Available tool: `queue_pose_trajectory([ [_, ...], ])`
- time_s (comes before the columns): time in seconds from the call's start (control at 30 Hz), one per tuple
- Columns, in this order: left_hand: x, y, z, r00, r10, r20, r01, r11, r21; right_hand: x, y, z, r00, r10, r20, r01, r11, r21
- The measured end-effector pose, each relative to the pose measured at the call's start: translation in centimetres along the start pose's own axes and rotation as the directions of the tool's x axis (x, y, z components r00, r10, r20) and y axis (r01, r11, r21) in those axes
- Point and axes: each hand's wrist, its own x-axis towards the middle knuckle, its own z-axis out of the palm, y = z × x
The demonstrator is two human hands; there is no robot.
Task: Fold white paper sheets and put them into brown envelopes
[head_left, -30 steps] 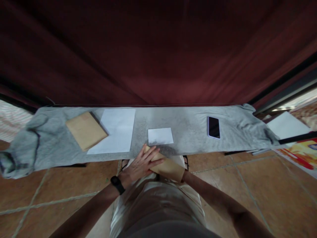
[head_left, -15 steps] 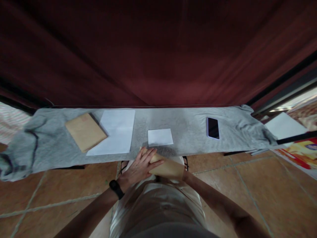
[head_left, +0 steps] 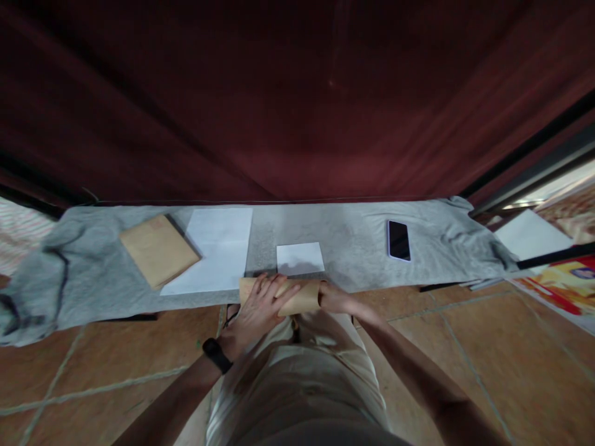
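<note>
A brown paper envelope (head_left: pixel 304 298) lies sideways at the front edge of the cloth-covered surface, close to my body. My left hand (head_left: pixel 264 303), with a black band on the wrist, rests over its left part, fingers across the paper and thumb pointing right, holding it. At the right end, which gapes, my right hand (head_left: pixel 335 298) has its fingers inside, so their shape is hidden. Just beyond the envelope is a small white card (head_left: pixel 300 257).
Grey cloth (head_left: pixel 348 229) covers the narrow surface. On the left, a brown envelope stack (head_left: pixel 158 251) overlaps a white sheet (head_left: pixel 218 248). A phone (head_left: pixel 398 240) lies to the right. Behind hangs a dark red curtain (head_left: pixel 288 124). A colourful printed package (head_left: pixel 562 288) sits far right.
My right hand has drawn partly back out of the envelope, from wrist-deep to mostly the fingers. The envelope has turned level and risen slightly. My left hand has stayed on it.
</note>
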Motion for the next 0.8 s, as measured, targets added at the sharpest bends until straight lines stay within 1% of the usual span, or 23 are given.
queue_pose_trajectory([
  [0.07,0.1,-0.4,0.0,0.999,-0.044,-0.016,0.044,0.999,0.007,0.5,0.7,-0.5,0.996,-0.004,0.089,0.006,1.000,-0.024],
  [0.1,0.1,-0.7,0.1,0.997,-0.071,-0.029,0.071,0.997,0.017,0.8,1.1,-0.8,0.994,-0.015,0.107,0.017,1.000,-0.015],
  [0.13,0.0,-1.0,0.2,0.994,-0.102,-0.047,0.103,0.994,0.028,1.0,1.6,-1.1,0.995,-0.027,0.092,0.027,1.000,0.003],
  [0.2,-0.3,-1.9,0.5,0.981,-0.169,-0.095,0.174,0.984,0.041,1.6,2.6,-1.9,0.999,-0.032,-0.026,0.033,0.998,0.054],
  [0.23,-0.6,-2.4,0.6,0.972,-0.201,-0.124,0.208,0.977,0.041,1.9,3.1,-2.2,0.996,-0.012,-0.094,0.018,0.998,0.064],
  [0.27,-0.8,-2.9,0.8,0.961,-0.230,-0.155,0.239,0.970,0.038,2.3,3.5,-2.5,0.987,0.020,-0.157,-0.013,0.999,0.047],
  [0.33,-1.2,-3.5,1.0,0.941,-0.268,-0.209,0.281,0.959,0.036,3.1,4.0,-2.8,0.955,0.096,-0.282,-0.122,0.990,-0.076],
  [0.37,-1.4,-3.6,1.1,0.934,-0.275,-0.230,0.292,0.955,0.042,3.4,4.1,-2.8,0.932,0.125,-0.339,-0.190,0.968,-0.167],
  [0.43,-1.6,-3.6,1.2,0.933,-0.267,-0.242,0.290,0.955,0.067,4.3,3.8,-2.3,0.895,0.158,-0.417,-0.317,0.883,-0.345],
  [0.53,-1.8,-3.2,1.2,0.949,-0.231,-0.213,0.259,0.960,0.111,5.5,3.0,-0.9,0.880,0.186,-0.437,-0.414,0.751,-0.514],
  [0.6,-1.9,-3.2,1.3,0.949,-0.234,-0.210,0.263,0.957,0.122,6.2,2.4,0.1,0.871,0.196,-0.451,-0.448,0.694,-0.564],
  [0.67,-2.1,-3.3,1.4,0.944,-0.251,-0.216,0.281,0.951,0.125,6.7,2.1,0.7,0.864,0.209,-0.458,-0.469,0.663,-0.583],
  [0.8,-2.6,-4.1,1.9,0.942,-0.259,-0.214,0.290,0.948,0.130,7.4,2.2,0.8,0.851,0.259,-0.457,-0.502,0.657,-0.562],
])
